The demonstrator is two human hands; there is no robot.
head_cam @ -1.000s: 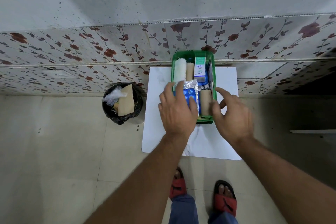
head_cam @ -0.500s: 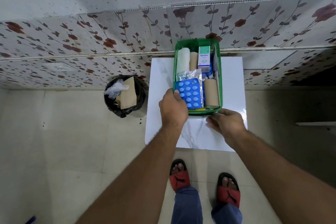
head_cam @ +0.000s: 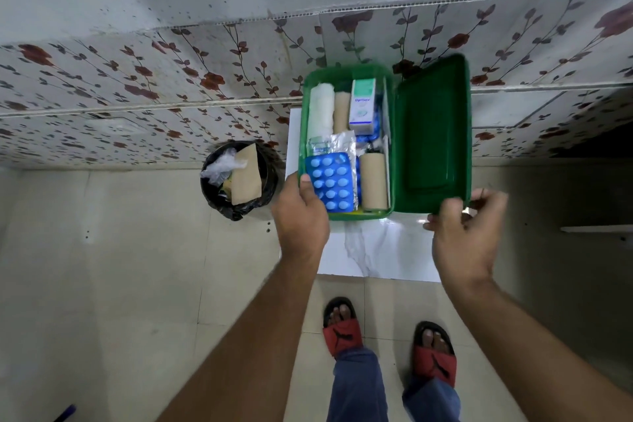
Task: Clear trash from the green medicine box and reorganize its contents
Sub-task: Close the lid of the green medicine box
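Note:
The green medicine box (head_cam: 346, 214) stands on a white table (head_cam: 376, 250) against the wall. Inside lie a blue blister pack (head_cam: 330, 181), a white gauze roll (head_cam: 321, 111), two tan bandage rolls (head_cam: 373, 180), a small white-and-green carton (head_cam: 362, 104) and a clear foil wrapper (head_cam: 337, 146). My left hand (head_cam: 301, 216) grips the box's near left corner, thumb over the rim. My right hand (head_cam: 462, 233) holds the near edge of the green lid (head_cam: 431, 137), which stands tilted along the box's right side.
A black-lined trash bin (head_cam: 239, 178) with a brown card and clear plastic stands on the tiled floor left of the table. A floral-tiled wall ledge (head_cam: 171, 106) runs behind. My feet in red sandals (head_cam: 340, 329) are below the table's near edge.
My right hand has brought the green lid up at the box's right side; no lid showed before. My left hand moved from over the contents to the box's near left corner.

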